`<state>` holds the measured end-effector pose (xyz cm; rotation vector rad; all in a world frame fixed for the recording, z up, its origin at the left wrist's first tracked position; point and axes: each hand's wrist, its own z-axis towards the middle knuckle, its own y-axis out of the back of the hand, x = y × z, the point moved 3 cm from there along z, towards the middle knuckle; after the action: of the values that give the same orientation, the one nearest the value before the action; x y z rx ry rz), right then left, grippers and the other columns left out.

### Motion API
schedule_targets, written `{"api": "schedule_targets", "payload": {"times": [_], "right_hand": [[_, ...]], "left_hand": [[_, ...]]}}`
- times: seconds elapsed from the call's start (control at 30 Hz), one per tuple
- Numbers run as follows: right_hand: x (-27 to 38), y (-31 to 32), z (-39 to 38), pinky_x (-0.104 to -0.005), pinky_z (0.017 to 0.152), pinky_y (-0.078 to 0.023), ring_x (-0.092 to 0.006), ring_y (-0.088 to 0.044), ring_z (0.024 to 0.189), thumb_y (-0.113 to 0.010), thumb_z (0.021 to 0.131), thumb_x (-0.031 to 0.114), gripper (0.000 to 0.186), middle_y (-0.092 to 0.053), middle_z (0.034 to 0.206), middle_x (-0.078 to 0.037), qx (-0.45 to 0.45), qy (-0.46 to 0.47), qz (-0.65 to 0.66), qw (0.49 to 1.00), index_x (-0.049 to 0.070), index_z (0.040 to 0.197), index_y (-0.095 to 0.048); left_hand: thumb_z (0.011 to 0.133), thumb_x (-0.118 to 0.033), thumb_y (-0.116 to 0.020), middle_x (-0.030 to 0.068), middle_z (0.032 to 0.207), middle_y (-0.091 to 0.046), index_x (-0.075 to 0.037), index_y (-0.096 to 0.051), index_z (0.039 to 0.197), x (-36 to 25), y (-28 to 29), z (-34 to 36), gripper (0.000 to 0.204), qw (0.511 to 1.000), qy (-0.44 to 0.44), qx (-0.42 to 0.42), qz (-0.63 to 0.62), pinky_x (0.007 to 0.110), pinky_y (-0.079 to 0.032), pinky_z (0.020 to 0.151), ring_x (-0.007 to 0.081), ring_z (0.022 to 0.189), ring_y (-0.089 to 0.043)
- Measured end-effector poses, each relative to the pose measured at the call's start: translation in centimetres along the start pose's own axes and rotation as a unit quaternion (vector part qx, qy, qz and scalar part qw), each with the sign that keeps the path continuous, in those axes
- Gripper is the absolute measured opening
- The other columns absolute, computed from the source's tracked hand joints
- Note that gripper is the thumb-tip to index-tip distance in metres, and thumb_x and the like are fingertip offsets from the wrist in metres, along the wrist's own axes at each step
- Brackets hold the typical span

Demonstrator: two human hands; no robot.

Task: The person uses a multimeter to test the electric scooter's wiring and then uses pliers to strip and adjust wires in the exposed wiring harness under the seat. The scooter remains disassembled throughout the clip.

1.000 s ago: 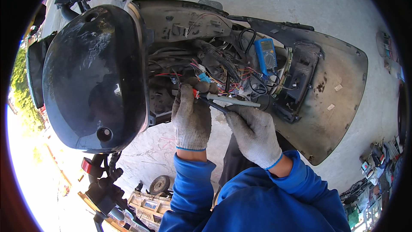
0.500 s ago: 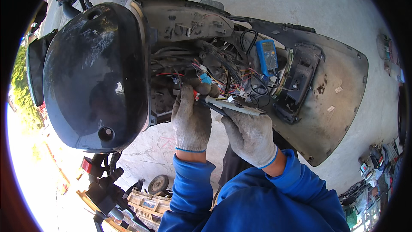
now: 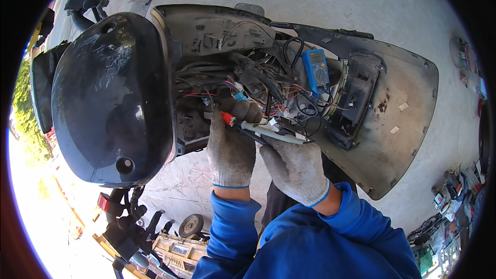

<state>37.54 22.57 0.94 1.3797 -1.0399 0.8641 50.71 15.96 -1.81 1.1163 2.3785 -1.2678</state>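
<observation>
My left hand (image 3: 231, 152), in a grey-white knit glove, closes around a small red piece (image 3: 227, 118) among the wiring; its fingertips are partly hidden behind that piece. My right hand (image 3: 295, 169), gloved alike, grips a hand tool with long pale grey and black handles (image 3: 276, 134). The tool's head points left at the red piece and is mostly hidden by my left hand, so its exact kind does not show. Behind both hands lies a tangle of coloured wires (image 3: 263, 85) in the opened scooter body, with a light blue connector (image 3: 239, 96) among them.
A blue multimeter (image 3: 316, 71) rests on the wiring at the right, beside a black plastic housing (image 3: 356, 101) on a large dusty panel (image 3: 408, 103). To the left is the glossy black front cover (image 3: 113, 98). A handlebar (image 3: 124, 227) sticks out at the lower left.
The view has shifted slightly. The red piece shows more plainly beside my left fingers, and the tool's handles sit deeper in my right hand, with less of them jutting out.
</observation>
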Motion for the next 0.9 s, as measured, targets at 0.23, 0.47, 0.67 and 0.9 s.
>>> {"api": "schedule_targets", "payload": {"times": [0.23, 0.47, 0.67, 0.9], "right_hand": [[-0.3, -1.0, -0.9, -0.0469, 0.062, -0.054, -0.0397, -0.068, 0.068, -0.067, 0.099, 0.014, 0.030, -0.069, 0.083, -0.020, 0.026, -0.033, 0.072, 0.996, 0.001, 0.126, -0.070], [0.7, -1.3, -1.4, -0.0450, 0.059, -0.051, -0.0366, -0.066, 0.067, -0.066, 0.099, 0.016, 0.035, -0.067, 0.079, -0.018, 0.031, -0.026, 0.036, 0.999, 0.000, 0.130, -0.068], [1.6, -0.3, -1.7, -0.0445, 0.061, -0.049, -0.0308, -0.063, 0.063, -0.069, 0.096, 0.017, 0.042, -0.063, 0.074, -0.012, 0.079, 0.049, -0.150, 0.984, 0.001, 0.134, -0.066], [1.3, 0.0, -1.7, -0.0458, 0.068, -0.053, -0.0364, -0.068, 0.074, -0.067, 0.095, 0.012, 0.038, -0.073, 0.096, -0.018, 0.040, -0.065, 0.077, 0.994, 0.001, 0.132, -0.067]], "left_hand": [[0.112, -0.040, -0.053, 0.0001, 0.090, -0.050, -0.009, -0.055, 0.105, 0.5, -0.2, -1.0, 0.033, 0.999, -0.024, -0.040, -0.013, 0.039, -0.046, 0.086, 0.0198, 0.087, -0.048], [0.110, -0.038, -0.058, 0.0008, 0.085, -0.064, -0.006, -0.064, 0.114, 0.5, 1.6, -0.7, 0.033, 0.994, -0.026, -0.080, -0.064, 0.046, -0.061, 0.088, 0.0214, 0.084, -0.066], [0.110, -0.036, -0.058, 0.0013, 0.080, -0.063, -0.004, -0.064, 0.111, 1.0, 2.3, -0.7, 0.033, 0.992, -0.027, -0.105, -0.060, 0.044, -0.064, 0.081, 0.0205, 0.075, -0.065], [0.110, -0.036, -0.058, 0.0007, 0.077, -0.058, -0.005, -0.064, 0.108, 1.3, 0.6, -0.9, 0.032, 0.983, -0.052, -0.173, -0.021, 0.041, -0.063, 0.074, 0.0190, 0.070, -0.061]]}}
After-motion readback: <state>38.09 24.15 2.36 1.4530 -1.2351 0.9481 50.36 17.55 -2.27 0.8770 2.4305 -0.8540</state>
